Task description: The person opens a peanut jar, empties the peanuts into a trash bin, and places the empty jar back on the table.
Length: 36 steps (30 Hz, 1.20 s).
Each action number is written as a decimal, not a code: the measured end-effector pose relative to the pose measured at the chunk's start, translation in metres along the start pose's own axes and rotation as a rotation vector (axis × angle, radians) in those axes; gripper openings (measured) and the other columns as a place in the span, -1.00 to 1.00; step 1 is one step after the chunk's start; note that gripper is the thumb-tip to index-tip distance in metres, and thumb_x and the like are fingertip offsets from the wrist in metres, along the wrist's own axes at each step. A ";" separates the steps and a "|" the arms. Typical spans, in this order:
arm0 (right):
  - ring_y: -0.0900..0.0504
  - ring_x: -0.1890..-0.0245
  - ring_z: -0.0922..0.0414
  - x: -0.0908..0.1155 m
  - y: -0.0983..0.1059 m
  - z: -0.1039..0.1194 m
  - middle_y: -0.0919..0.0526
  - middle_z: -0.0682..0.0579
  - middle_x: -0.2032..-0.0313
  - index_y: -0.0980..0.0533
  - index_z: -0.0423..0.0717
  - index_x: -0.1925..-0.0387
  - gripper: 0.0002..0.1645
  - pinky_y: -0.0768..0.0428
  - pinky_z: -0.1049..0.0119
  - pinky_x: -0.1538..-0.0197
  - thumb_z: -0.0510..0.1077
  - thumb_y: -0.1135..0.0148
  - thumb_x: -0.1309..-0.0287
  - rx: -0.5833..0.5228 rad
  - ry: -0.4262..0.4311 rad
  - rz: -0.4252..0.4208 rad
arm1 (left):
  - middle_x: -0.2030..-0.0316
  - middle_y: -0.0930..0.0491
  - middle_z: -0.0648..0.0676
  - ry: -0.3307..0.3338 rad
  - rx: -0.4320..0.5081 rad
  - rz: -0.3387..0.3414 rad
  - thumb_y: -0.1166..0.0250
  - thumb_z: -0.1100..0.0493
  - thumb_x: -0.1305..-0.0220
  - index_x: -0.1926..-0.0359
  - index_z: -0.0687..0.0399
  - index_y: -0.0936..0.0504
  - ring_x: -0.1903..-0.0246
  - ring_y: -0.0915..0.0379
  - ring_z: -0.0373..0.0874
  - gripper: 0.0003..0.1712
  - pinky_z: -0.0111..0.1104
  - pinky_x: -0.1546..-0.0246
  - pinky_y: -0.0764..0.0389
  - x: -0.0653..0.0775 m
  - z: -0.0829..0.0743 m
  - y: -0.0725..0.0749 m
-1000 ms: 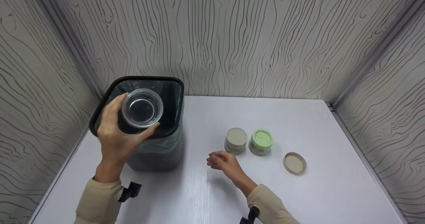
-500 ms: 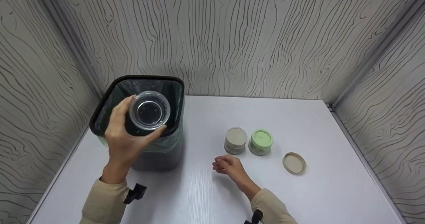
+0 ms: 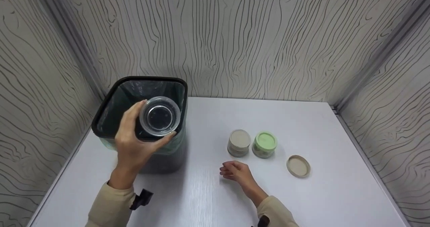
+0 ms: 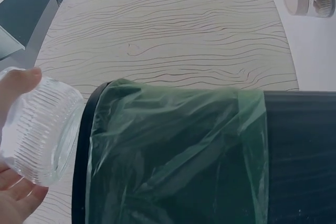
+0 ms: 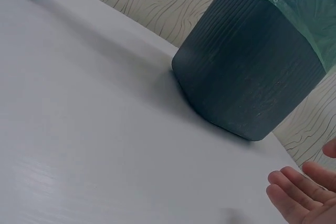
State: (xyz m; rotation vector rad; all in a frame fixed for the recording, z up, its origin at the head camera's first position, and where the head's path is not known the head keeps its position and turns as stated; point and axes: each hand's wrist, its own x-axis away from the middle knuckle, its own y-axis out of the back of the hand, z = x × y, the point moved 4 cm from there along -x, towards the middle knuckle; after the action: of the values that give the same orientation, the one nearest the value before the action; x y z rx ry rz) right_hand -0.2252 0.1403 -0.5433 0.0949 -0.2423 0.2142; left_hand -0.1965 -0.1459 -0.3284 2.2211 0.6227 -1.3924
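Note:
A clear ribbed jar without a lid is held in my left hand, fingers on its far left side and thumb at its near right. It hangs over the right part of a dark trash bin; in the left wrist view the jar appears just above the rim. A green bag lines the bin. My right hand hovers over the table with loosely bent fingers and holds nothing. Nearest to it is a jar with a beige lid.
Beside the beige-lidded jar stands a jar with a green lid. A loose beige lid lies on the white table to the right. Wood-patterned panels enclose the table at the back and sides.
My left hand has moved right and slightly nearer with the jar, from the middle of the bin's opening toward its right rim. My right hand has drifted slightly right and nearer.

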 end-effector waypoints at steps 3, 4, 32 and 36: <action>-0.71 0.18 0.21 0.001 0.003 -0.003 -0.71 -0.18 0.13 -0.42 -0.51 -0.06 -0.52 -0.71 0.25 -0.02 -0.11 0.02 -0.40 -0.010 -0.015 -0.007 | -0.03 -0.57 0.37 -0.006 -0.007 0.008 -0.58 -0.17 0.24 -0.14 0.42 -0.47 -0.18 -0.46 -0.16 0.01 -0.48 -0.35 -0.38 0.001 -0.002 -0.003; -0.71 0.18 0.21 0.002 0.004 -0.004 -0.71 -0.19 0.12 -0.42 -0.51 -0.06 -0.52 -0.71 0.25 -0.02 -0.11 0.03 -0.40 -0.010 -0.023 -0.010 | -0.03 -0.57 0.37 -0.008 -0.008 0.010 -0.58 -0.17 0.23 -0.14 0.42 -0.48 -0.18 -0.45 -0.16 0.01 -0.49 -0.35 -0.38 0.002 -0.003 -0.004; -0.71 0.19 0.24 0.002 0.013 -0.009 -0.72 -0.07 0.16 -0.42 -0.48 -0.07 -0.53 -0.70 0.28 -0.01 -0.12 0.04 -0.39 0.012 -0.073 -0.024 | -0.08 -0.54 0.35 -0.013 0.041 0.121 -0.62 -0.03 0.27 -0.17 0.46 -0.43 -0.22 -0.42 -0.12 0.02 -0.50 -0.37 -0.34 0.018 -0.012 -0.026; -0.71 0.19 0.22 0.003 0.015 -0.009 -0.72 -0.14 0.14 -0.42 -0.49 -0.07 -0.53 -0.70 0.25 -0.02 -0.13 0.05 -0.40 0.006 -0.076 -0.028 | -0.08 -0.53 0.36 -0.013 0.045 0.140 -0.63 -0.02 0.29 -0.17 0.46 -0.43 -0.21 -0.43 -0.08 0.03 -0.51 -0.37 -0.33 0.020 -0.012 -0.029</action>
State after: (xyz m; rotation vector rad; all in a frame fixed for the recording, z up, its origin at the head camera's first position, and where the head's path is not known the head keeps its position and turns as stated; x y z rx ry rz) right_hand -0.2237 0.1561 -0.5507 0.1125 -0.3163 0.1840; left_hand -0.1968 -0.1128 -0.3458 2.2420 0.4264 -1.3612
